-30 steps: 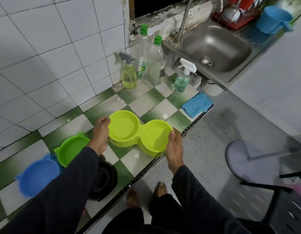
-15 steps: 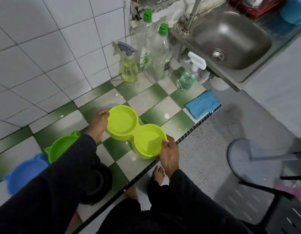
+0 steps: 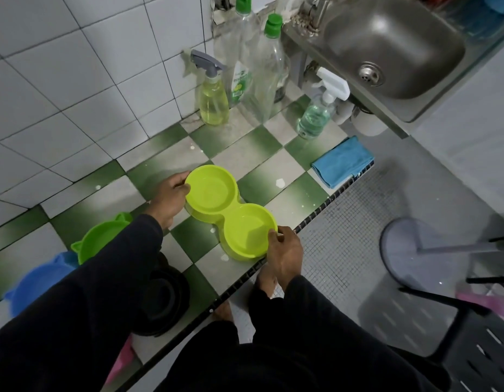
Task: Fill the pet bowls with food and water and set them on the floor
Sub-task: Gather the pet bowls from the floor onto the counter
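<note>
Nearest the camera, two dark sleeves reach out over a green-and-white checkered counter [image 3: 126, 193]. The right hand [image 3: 284, 256] pinches the near rim of a lime-green double pet bowl [image 3: 231, 213], thumb on top and fingers curled beneath at the counter's front edge. The left hand [image 3: 169, 199] grips the far basin's rim the same way, fingers wrapped round its outer side. The double bowl sits on the counter, angled from the front edge toward the wall; both basins look empty of food. Under the left sleeve lie a black bowl [image 3: 163, 304], a green bowl with ears [image 3: 101, 239] and a blue bowl [image 3: 33, 281], each partly hidden. Farther along, a folded blue cloth [image 3: 342, 161] lies at the counter's edge. Beyond it stand a spray bottle of pale green liquid [image 3: 318, 111], a spray bottle of yellow liquid [image 3: 212, 100] and two clear bottles with green caps [image 3: 262, 69] against the tiled wall. Farthest right is a steel sink [image 3: 392, 49].
</note>
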Tool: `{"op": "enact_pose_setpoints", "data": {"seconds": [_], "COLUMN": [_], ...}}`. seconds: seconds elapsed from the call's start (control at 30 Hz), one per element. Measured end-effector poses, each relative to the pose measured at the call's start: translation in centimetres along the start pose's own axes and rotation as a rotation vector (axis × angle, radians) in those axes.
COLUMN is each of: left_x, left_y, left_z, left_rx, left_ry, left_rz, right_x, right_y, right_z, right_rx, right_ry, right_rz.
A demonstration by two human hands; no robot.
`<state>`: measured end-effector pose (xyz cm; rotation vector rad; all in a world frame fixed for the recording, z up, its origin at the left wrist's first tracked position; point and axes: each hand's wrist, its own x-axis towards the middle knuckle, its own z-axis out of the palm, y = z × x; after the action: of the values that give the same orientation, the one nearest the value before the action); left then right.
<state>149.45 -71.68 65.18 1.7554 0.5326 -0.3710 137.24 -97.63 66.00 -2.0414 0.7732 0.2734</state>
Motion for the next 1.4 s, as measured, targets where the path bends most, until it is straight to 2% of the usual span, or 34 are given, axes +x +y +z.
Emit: {"op": "enact_pose_setpoints", "data": {"seconds": [0.43,0.93,1.1,1.23,1.4], "left_x": [0.5,-1.8,-4.6,-6.8,-8.3], "left_y": [-0.9,-0.2,0.6,0.8,1.5], "left_z": [0.2,1.0,1.4,1.8,1.7], "left_rx": [0.054,0.2,0.499,0.642,0.89], "left_ry": [-0.064,-0.047,0.052,0.057,0.082], "left_rz": [0.033,0.026,0.15,0.172,0.237], "right_x": [-0.5,0.0,0.4,0.8,1.3], "right_y": [-0.2,-0.5,-0.6,-1.2,-2.7], "right_z": [-0.2,-0.7,-1.6,-2.7,-4.5], "right_rx": [-0.028,-0.153,-0.181,-0.221,-0.481], "right_ry": [-0.026,-0.12,-0.178,-0.204,-0.239], "right_rz": [-0.018,-0.02,-0.048,-0.088,-0.274]}}
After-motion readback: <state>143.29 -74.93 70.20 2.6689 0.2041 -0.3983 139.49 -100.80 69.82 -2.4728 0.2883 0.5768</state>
